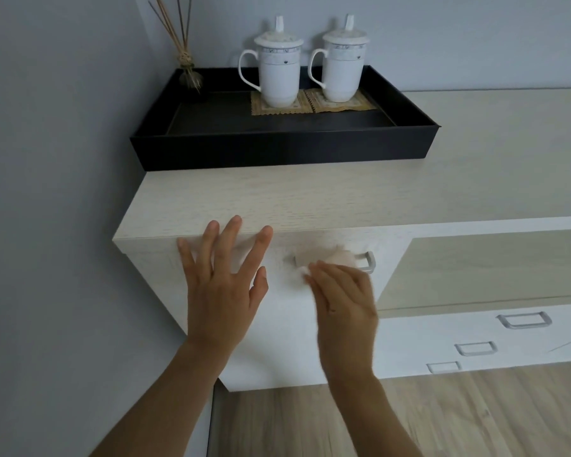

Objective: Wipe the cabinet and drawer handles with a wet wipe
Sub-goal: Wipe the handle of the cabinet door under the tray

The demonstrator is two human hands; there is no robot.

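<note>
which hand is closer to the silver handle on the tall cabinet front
Right. The right hand is at the silver handle, holding the wet wipe over it; the left hand is spread over the cabinet front to the handle's left.

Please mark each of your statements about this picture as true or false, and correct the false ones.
1. The right hand presses a wipe on a handle. True.
2. The left hand is a closed fist. False: its fingers are spread open at the front edge of the cabinet.
3. Two lidded mugs stand in a black tray. True.
4. The tray lies on the floor. False: it sits on top of the cabinet.
</note>
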